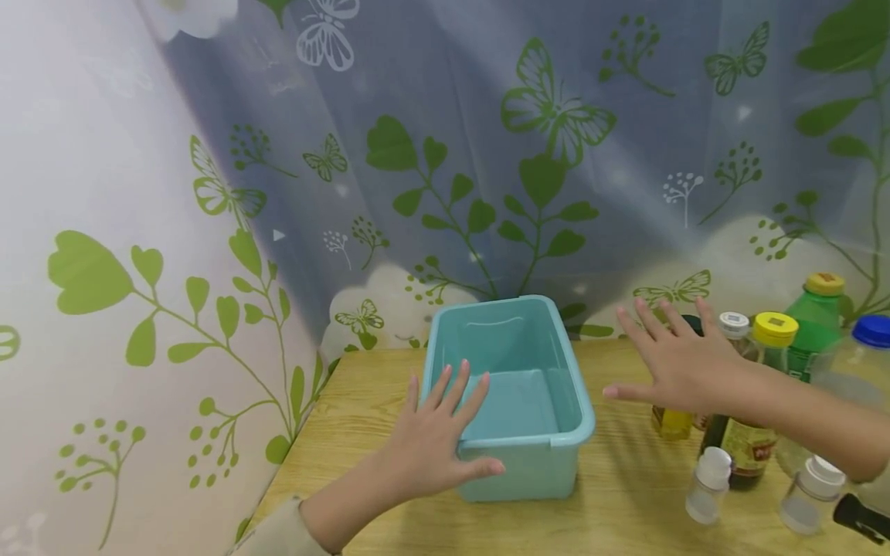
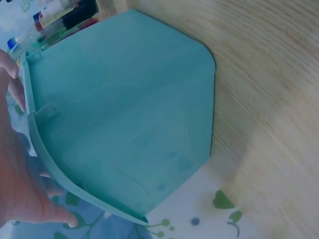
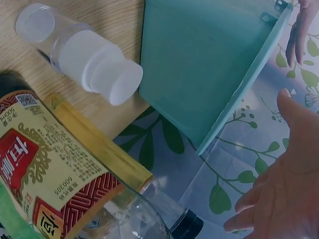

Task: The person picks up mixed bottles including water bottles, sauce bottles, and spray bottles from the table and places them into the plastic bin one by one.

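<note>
A teal plastic bin (image 1: 514,471) stands on the wooden table, its inside bare. My left hand (image 1: 433,444), fingers spread, overlaps the bin's near left rim in the head view; in the left wrist view it is beside that rim. With fingers spread too, my right hand (image 1: 684,363) hangs in the air between the bin and a group of bottles, holding nothing. Under it are a yellow-capped sauce bottle (image 1: 754,448) with a patterned label and a bottle of yellow oil (image 1: 670,423). A small clear bottle with a white cap (image 1: 708,486) stands in front of them.
At the right stand a green bottle with a yellow cap (image 1: 813,324), a blue-capped clear bottle (image 1: 862,363) and another small white-capped bottle (image 1: 812,494). A black object (image 1: 861,519) lies at the right edge. A leaf-and-butterfly curtain (image 1: 431,93) hangs behind the table.
</note>
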Demonstrator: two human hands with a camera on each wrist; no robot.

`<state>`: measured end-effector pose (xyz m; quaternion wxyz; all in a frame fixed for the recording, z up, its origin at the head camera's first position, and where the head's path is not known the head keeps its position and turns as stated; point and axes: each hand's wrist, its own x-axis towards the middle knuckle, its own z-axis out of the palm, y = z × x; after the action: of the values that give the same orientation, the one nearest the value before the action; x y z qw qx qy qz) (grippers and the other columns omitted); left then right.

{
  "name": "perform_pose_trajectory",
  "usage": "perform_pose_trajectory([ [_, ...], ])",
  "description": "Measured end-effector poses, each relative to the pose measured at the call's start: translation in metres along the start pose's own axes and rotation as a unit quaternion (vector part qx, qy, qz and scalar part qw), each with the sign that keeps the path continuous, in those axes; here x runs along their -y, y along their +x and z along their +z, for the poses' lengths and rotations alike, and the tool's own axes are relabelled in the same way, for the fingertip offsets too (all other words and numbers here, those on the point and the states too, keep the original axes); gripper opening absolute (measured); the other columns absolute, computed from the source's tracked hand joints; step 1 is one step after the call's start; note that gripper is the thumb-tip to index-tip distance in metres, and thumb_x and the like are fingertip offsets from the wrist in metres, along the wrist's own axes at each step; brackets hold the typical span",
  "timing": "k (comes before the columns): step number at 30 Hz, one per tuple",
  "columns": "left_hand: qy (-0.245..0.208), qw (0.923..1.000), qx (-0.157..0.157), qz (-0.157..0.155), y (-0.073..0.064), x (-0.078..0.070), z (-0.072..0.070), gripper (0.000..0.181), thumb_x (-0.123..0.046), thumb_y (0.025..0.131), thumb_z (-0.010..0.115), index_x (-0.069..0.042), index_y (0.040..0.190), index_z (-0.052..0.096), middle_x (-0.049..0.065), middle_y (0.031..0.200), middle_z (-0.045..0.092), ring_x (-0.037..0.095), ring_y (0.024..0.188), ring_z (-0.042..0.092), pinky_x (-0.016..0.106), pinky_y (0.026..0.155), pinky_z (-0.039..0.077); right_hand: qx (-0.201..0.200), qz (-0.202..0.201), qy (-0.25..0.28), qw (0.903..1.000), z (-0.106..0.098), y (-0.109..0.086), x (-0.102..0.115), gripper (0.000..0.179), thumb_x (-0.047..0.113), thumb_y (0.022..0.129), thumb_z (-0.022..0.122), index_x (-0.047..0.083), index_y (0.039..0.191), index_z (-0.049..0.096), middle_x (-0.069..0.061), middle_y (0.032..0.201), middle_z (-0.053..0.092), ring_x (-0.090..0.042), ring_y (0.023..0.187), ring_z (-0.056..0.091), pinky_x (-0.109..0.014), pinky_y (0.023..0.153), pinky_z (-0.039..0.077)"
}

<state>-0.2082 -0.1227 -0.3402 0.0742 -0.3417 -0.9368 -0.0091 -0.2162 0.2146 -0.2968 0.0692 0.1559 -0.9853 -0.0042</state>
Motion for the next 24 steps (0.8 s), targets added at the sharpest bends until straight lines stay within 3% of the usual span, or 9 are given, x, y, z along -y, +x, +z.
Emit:
perform_pose_trajectory([
  [11,-0.002,1.0000,0.004,0.006,-0.012,0.001,0.004,0.097,-0.085,0.076,0.019,-0.029,0.152,-0.001,0.008,0.159,0.000,0.031,0.145,0.006,0.067,0.110,0.012,0.008,0.009,-0.020,0.9997,-0.008,0.008,-0.011,0.114,0.085,0.076,0.036,0.001,0.150,0.017,-0.032,0.150,0.016,-0.056,0.133,0.017,-0.074,0.104,0.001],
  [24,0.004,0.9996,0.008,0.025,-0.020,0.004,0.008,0.095,-0.084,0.078,0.016,-0.028,0.152,-0.003,0.009,0.159,-0.001,0.030,0.145,0.001,0.064,0.112,0.013,0.031,0.027,-0.053,0.9977,-0.014,0.018,-0.019,0.109,0.081,0.079,0.039,-0.002,0.148,0.021,-0.039,0.145,0.019,-0.060,0.128,0.023,-0.074,0.104,0.011],
])
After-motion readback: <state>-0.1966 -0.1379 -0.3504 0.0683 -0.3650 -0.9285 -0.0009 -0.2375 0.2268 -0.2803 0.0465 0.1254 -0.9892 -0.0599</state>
